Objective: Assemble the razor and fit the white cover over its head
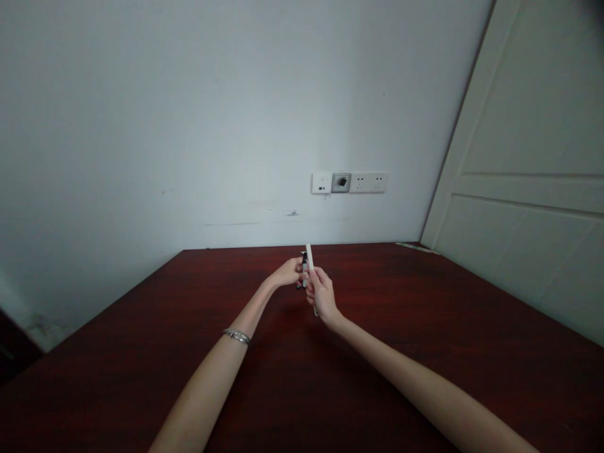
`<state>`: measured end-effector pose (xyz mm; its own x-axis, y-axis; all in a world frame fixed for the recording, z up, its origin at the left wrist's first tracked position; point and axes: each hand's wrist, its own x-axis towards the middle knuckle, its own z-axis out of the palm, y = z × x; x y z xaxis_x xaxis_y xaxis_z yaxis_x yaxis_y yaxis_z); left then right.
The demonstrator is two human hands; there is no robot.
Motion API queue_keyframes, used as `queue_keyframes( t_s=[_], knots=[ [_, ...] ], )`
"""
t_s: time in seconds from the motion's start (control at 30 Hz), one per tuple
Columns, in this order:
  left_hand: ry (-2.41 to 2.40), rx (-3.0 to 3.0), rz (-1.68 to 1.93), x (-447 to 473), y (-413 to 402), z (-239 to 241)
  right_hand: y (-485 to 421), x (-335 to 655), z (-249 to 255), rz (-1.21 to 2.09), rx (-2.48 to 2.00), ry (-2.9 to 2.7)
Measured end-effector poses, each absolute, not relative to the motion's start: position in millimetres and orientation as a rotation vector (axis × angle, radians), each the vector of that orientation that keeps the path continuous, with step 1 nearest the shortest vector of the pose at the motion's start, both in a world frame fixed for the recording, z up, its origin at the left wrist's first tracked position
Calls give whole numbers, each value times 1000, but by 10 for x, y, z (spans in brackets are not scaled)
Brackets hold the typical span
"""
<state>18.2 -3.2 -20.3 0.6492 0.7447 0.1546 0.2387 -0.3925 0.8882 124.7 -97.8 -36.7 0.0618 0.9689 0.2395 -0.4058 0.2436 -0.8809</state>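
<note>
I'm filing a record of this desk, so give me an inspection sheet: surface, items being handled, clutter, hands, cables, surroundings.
Surface: dark red table, wood-like grain, against the wall.
Items handled: white stick, upright and slightly tilted; black-and-grey object close beside it, too small to identify; contact between them unclear.
Clutter: pale strip at the far right corner, either lying there or edge wear.
Hands: right hand grips the white stick; left hand holds the black-and-grey object; bracelet on the left arm.
Cables: nothing seen.
Surroundings: wall sockets, scuff marks, pale panelled door at right.
</note>
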Motion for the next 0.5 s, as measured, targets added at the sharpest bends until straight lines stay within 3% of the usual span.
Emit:
queue_keyframes(
  t_s=[0.5],
  knots=[
    [764,1960,695,170,-14,-198,-985,1225,-413,1197,-725,-988]
  ],
)
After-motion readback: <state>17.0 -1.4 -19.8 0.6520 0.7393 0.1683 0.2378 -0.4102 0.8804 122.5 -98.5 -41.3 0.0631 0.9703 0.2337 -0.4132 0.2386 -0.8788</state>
